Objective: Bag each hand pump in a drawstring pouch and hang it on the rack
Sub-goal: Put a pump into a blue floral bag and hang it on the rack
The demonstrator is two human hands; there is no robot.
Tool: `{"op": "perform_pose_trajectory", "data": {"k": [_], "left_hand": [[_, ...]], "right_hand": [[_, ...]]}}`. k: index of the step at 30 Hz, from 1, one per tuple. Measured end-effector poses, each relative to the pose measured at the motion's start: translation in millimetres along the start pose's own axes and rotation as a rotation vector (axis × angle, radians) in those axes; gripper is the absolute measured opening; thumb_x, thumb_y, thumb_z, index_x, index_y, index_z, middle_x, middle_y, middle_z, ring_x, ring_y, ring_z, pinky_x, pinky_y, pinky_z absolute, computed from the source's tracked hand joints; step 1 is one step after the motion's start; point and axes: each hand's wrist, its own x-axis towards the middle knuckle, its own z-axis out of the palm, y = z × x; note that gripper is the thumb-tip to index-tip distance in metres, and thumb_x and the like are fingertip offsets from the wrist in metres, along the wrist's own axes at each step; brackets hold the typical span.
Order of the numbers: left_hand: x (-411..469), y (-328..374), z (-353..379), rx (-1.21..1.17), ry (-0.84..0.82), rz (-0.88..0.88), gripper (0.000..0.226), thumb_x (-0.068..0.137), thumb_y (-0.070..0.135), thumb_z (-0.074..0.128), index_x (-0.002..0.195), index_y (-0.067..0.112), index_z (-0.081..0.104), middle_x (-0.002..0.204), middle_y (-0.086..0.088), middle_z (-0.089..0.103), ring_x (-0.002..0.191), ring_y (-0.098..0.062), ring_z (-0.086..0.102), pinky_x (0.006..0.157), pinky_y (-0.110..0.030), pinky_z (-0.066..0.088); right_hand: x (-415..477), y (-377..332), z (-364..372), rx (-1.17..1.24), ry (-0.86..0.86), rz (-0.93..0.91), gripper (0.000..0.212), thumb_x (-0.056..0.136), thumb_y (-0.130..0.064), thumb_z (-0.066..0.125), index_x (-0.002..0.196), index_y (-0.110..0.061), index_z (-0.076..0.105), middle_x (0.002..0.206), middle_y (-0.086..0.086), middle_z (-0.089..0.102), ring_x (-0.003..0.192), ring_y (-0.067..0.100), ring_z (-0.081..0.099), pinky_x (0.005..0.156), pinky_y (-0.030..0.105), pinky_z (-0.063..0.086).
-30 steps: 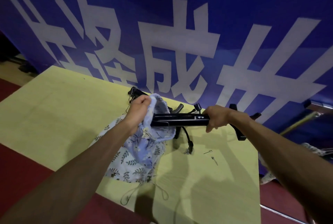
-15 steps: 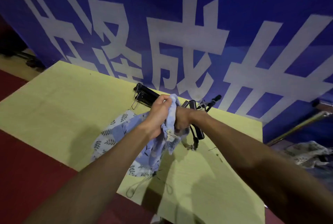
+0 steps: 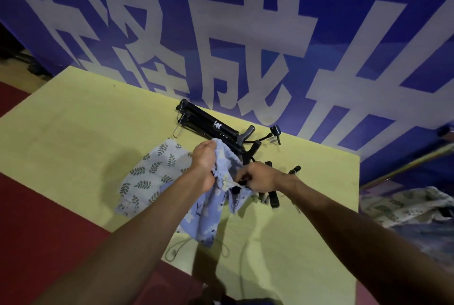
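My left hand [image 3: 204, 164] grips the gathered mouth of a light blue flowered drawstring pouch [image 3: 208, 216], which hangs down over the table. My right hand [image 3: 260, 179] is right beside it at the pouch mouth, its fingers curled round the black end of a hand pump [image 3: 274, 198]. Most of that pump is hidden inside the pouch; only its black crossbar and a bit of hose stick out to the right. Two more black hand pumps [image 3: 211, 125] lie at the back of the table against the banner.
A leaf-patterned pouch [image 3: 147, 177] lies flat on the yellow table [image 3: 73, 133] to the left of my hands. Loose cords [image 3: 177, 250] trail by the front edge. Patterned bags [image 3: 405, 206] are piled low at the right, below a metal rack bar [image 3: 417, 160].
The pump, held level with its tip in the pouch, has slid deep inside. My right hand has come left to the pouch mouth, next to my left hand.
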Motion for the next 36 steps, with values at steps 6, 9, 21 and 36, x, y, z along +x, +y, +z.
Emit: {"op": "perform_pose_trajectory", "data": {"k": [6, 9, 21, 36], "left_hand": [[10, -5, 7, 0.002, -0.139, -0.135, 0.020, 0.098, 0.019, 0.043, 0.099, 0.007, 0.058, 0.111, -0.024, 0.057, 0.079, -0.028, 0.054, 0.071, -0.030, 0.046], [10, 2, 2, 0.129, -0.201, -0.115, 0.020, 0.097, 0.021, 0.045, 0.102, 0.007, 0.059, 0.103, -0.012, 0.056, 0.087, -0.030, 0.055, 0.072, -0.035, 0.046], [12, 63, -37, 0.144, -0.442, 0.168, 0.020, 0.093, 0.006, 0.051, 0.107, 0.000, 0.065, 0.086, -0.007, 0.065, 0.074, -0.013, 0.062, 0.066, -0.020, 0.051], [-24, 146, -60, 0.225, -0.723, 0.700, 0.026, 0.090, 0.026, 0.046, 0.110, 0.023, 0.062, 0.108, -0.003, 0.067, 0.105, -0.020, 0.061, 0.088, -0.035, 0.046]], "right_hand": [[-20, -1, -6, 0.151, -0.008, -0.095, 0.017, 0.089, -0.030, 0.062, 0.073, -0.025, 0.066, 0.075, -0.002, 0.065, 0.065, 0.005, 0.054, 0.063, 0.023, 0.043], [-29, -4, -12, 0.186, 0.119, -0.099, 0.023, 0.092, -0.029, 0.061, 0.073, -0.018, 0.066, 0.074, -0.003, 0.069, 0.058, -0.004, 0.059, 0.056, 0.009, 0.040], [-59, -114, -101, 0.134, 0.613, -0.256, 0.030, 0.094, -0.026, 0.058, 0.078, -0.001, 0.066, 0.064, 0.013, 0.062, 0.065, 0.030, 0.060, 0.061, 0.033, 0.046], [-69, -238, -178, 0.404, 0.703, -0.273, 0.025, 0.096, -0.018, 0.053, 0.076, -0.007, 0.063, 0.055, 0.000, 0.048, 0.042, 0.009, 0.041, 0.041, 0.024, 0.034]]}}
